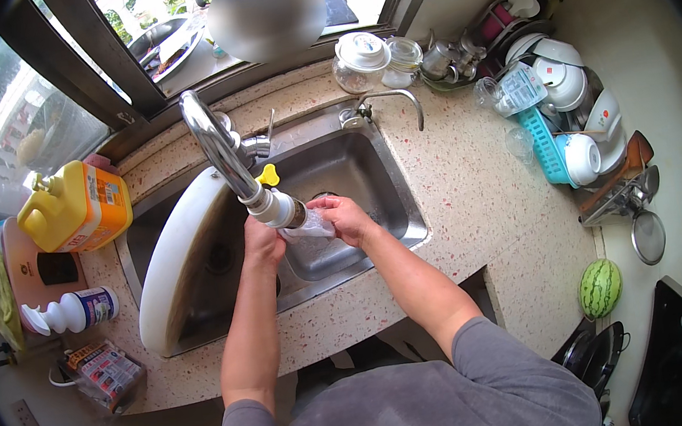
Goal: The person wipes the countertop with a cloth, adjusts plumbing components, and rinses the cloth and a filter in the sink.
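Both my hands are under the mouth of a chrome faucet (209, 139), above the right basin (341, 162) of a steel double sink. Between them is a wet white item (311, 226), possibly a cloth; water and the faucet's white filter head (274, 208) blur its shape. My right hand (345, 219) grips its right side, fingers curled at the far edge. My left hand (263, 241) is at its left side, its fingers partly hidden behind the filter head. A yellow lever (268, 175) sticks out from the filter. A thick round white chopping board (177, 269) stands tilted in the left basin.
Left of the sink are a yellow jug (78, 208), a spray bottle (78, 310) and a plastic-wrapped package (104, 372). Glass jars (362, 62) line the window ledge. A thin curved tap (397, 98), stacked bowls (560, 84), a turquoise basket (542, 149) and a watermelon (601, 288) are to the right.
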The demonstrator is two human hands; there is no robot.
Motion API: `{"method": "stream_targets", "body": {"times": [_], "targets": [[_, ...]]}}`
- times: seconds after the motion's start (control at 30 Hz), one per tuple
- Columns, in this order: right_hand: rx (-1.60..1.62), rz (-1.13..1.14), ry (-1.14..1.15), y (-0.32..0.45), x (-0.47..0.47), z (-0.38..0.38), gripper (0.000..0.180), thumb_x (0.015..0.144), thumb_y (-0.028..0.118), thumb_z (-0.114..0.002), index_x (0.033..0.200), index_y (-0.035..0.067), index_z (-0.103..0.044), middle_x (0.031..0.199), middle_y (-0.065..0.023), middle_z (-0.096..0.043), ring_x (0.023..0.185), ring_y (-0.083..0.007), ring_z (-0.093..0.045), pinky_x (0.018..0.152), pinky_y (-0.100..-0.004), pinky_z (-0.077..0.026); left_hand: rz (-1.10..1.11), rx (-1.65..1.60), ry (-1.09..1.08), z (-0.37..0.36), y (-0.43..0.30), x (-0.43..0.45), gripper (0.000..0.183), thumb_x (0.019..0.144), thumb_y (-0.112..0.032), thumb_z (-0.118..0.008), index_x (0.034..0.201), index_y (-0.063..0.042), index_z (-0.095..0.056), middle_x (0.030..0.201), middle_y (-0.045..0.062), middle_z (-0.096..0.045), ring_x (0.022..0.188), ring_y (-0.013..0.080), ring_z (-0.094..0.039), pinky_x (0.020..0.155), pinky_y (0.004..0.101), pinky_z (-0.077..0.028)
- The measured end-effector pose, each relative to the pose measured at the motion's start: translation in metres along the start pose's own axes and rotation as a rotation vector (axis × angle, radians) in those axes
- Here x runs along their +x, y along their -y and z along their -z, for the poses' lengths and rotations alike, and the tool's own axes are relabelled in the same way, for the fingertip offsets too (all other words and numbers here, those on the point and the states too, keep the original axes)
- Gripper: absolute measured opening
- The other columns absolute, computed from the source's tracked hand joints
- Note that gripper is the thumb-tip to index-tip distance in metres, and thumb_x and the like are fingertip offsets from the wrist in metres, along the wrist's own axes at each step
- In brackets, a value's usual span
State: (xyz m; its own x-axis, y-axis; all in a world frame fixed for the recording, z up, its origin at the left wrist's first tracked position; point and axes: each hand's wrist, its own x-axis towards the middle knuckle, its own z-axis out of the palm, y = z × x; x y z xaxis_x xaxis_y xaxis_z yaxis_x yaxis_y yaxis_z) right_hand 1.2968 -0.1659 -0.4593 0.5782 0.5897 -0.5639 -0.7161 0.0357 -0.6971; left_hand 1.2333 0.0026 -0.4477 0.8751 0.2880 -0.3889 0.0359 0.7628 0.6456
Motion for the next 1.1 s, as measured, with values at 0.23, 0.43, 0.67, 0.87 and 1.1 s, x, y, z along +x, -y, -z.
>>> {"method": "stream_targets", "body": {"times": [0.23, 0.43, 0.67, 0.87, 1.1], "targets": [[0.104, 0.019, 0.269, -0.003, -0.015, 0.016, 0.032, 0.081, 0.006, -0.066, 0.11, -0.003, -0.057, 0.096, -0.0068, -0.063, 0.082, -0.0145, -0.06, 0.074, -0.0268, -0.05, -0.041, 0.032, 0.003, -0.004, 0.008, 0.008, 0.013, 0.087, -0.014, -0.056, 0.096, -0.004, -0.056, 0.088, 0.009, -0.061, 0.08, 0.0202, -0.062, 0.075, 0.0369, -0.053], [0.069, 0.024, -0.123, 0.005, -0.009, 0.018, 0.011, 0.087, 0.015, -0.062, 0.088, 0.004, -0.061, 0.082, -0.0023, -0.062, 0.07, -0.0112, -0.059, 0.061, -0.0266, -0.049, -0.081, 0.193, -0.137, 0.014, 0.013, 0.01, 0.012, 0.08, -0.003, -0.064, 0.091, -0.005, -0.06, 0.086, 0.005, -0.063, 0.077, 0.0172, -0.062, 0.071, 0.0336, -0.052], [0.236, 0.099, 0.049, 0.011, -0.01, 0.004, 0.022, 0.083, 0.009, -0.065, 0.102, 0.002, -0.057, 0.088, -0.0039, -0.06, 0.075, -0.0135, -0.059, 0.064, -0.0276, -0.051, 0.04, 0.045, -0.183, 0.011, 0.012, 0.012, 0.008, 0.085, -0.011, -0.059, 0.093, -0.007, -0.058, 0.085, 0.005, -0.061, 0.077, 0.0191, -0.063, 0.07, 0.0373, -0.054], [-1.017, 0.118, -0.139, 0.013, 0.004, 0.016, 0.044, 0.066, 0.002, -0.066, 0.11, 0.002, -0.061, 0.088, -0.0081, -0.066, 0.084, -0.0194, -0.062, 0.077, -0.0308, -0.051, 0.014, 0.036, -0.038, -0.006, 0.009, 0.016, 0.019, 0.086, -0.016, -0.061, 0.102, -0.006, -0.059, 0.093, 0.006, -0.063, 0.082, 0.0182, -0.063, 0.073, 0.0335, -0.053], [-0.663, 0.489, 0.029, 0.017, 0.01, 0.006, 0.043, 0.062, 0.006, -0.067, 0.104, 0.003, -0.063, 0.093, -0.0081, -0.067, 0.093, -0.0228, -0.062, 0.089, -0.031, -0.046, 0.05, 0.471, 0.359, -0.004, 0.011, 0.009, 0.03, 0.077, -0.009, -0.071, 0.104, -0.005, -0.06, 0.092, 0.002, -0.063, 0.082, 0.0125, -0.061, 0.068, 0.0269, -0.051]]}}
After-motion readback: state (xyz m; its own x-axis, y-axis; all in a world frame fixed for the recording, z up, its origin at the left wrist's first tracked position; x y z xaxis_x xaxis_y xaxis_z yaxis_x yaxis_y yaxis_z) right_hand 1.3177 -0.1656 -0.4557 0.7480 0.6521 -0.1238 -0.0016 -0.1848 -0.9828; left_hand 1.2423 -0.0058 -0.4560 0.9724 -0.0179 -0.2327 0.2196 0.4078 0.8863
